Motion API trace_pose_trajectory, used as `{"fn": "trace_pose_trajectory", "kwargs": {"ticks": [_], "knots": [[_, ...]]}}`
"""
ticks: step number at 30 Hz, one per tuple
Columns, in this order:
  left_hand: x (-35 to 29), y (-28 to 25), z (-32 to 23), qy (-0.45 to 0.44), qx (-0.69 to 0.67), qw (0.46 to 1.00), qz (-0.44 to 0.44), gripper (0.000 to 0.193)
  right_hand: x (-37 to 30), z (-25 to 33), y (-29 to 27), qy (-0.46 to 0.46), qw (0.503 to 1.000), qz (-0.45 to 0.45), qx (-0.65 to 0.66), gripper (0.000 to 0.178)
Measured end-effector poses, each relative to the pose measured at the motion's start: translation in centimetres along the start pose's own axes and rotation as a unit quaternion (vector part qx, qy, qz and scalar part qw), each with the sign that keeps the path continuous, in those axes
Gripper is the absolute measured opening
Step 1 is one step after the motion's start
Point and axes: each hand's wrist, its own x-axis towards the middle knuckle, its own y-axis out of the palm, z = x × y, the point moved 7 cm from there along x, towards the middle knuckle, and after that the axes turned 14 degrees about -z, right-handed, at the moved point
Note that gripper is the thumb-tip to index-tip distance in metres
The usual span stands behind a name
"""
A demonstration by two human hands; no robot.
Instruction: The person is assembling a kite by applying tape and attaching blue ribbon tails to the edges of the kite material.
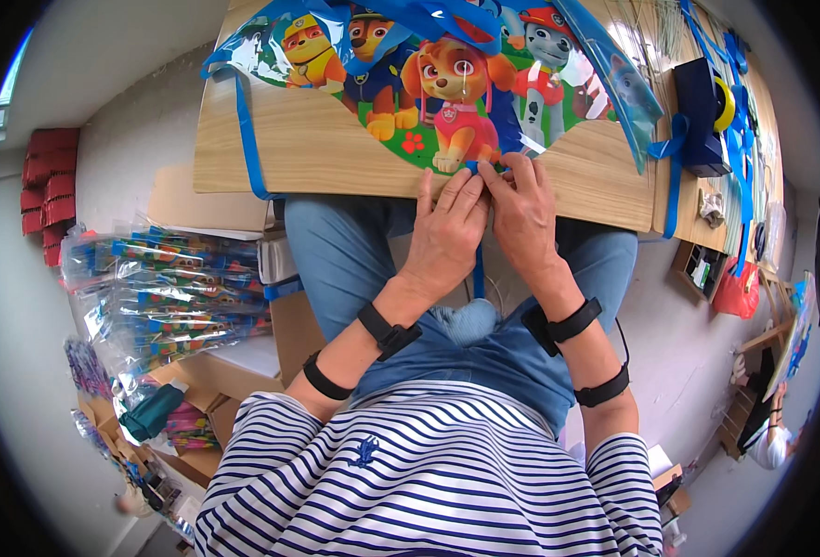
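A shiny plastic kite (382, 125) printed with cartoon dogs on green lies over the near part of the wooden table. Blue ribbon (250, 139) runs along its edges and hangs off the table front. At the kite's near tip, my left hand (447, 227) is closed with its fingertips pinching the edge. Right beside it, my right hand (524, 209) pinches the same spot, thumb and fingers together. A small blue bit shows between the fingertips, and a blue strip hangs below them; the fingers hide how it joins the kite.
Wooden table (605, 190) spans ahead. At its right stand a dark blue box-shaped holder (698, 116) with a yellow roll (724, 104), blue ribbons and thin rods. Plastic-wrapped printed bundles (178, 297) pile at left above cardboard boxes (229, 371). A red bag (737, 290) hangs at right.
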Motion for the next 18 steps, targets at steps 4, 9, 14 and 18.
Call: {"fn": "trace_pose_trajectory", "kwargs": {"ticks": [4,9,14,18], "knots": [[-0.15,0.1,-0.1,-0.008,-0.005,1.0,-0.001,0.036,-0.16,-0.1,-0.04,-0.008,1.0,-0.016,-0.001,0.035],[-0.24,0.13,-0.14,-0.011,-0.006,1.0,-0.005,0.038,-0.17,-0.23,-0.14,-0.015,1.0,-0.024,0.0,0.037],[-0.38,0.14,-0.17,-0.013,-0.004,1.0,-0.005,0.038,-0.27,-0.21,-0.1,-0.017,0.999,-0.03,-0.002,0.038],[-0.4,0.2,-0.16,-0.011,0.001,1.0,-0.003,0.04,-0.33,-0.23,-0.08,-0.014,0.999,-0.029,-0.004,0.038]]}}
